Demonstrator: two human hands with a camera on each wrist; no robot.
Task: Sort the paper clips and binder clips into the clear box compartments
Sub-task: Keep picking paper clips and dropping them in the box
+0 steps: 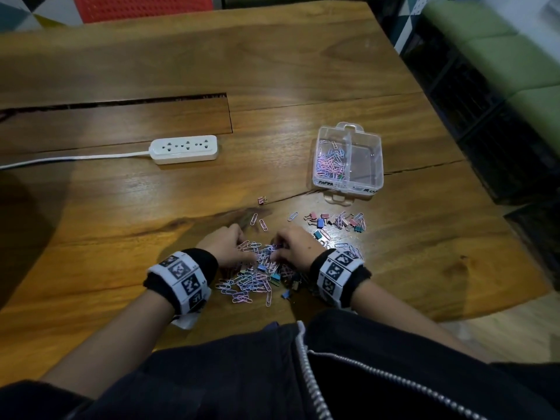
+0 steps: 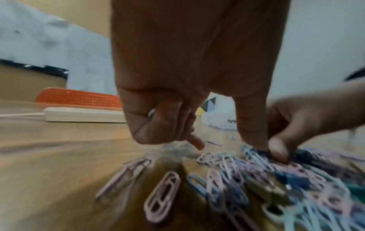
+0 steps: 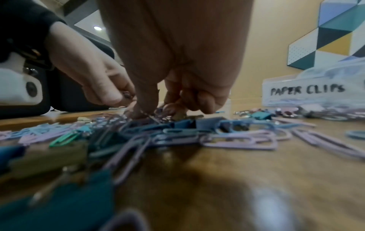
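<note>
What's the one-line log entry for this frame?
phase: picking from clip pile | left hand: holding paper clips | right hand: pinching clips | clear box: left side paper clips, right side empty

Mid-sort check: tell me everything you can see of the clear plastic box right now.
The clear plastic box sits open on the wooden table, beyond both hands, touched by neither. A divider splits it in two: the left compartment, hand-lettered "PAPER CLIPS", holds pastel paper clips; the right looks empty, its label unreadable. Latch tabs jut out front and back.
</note>
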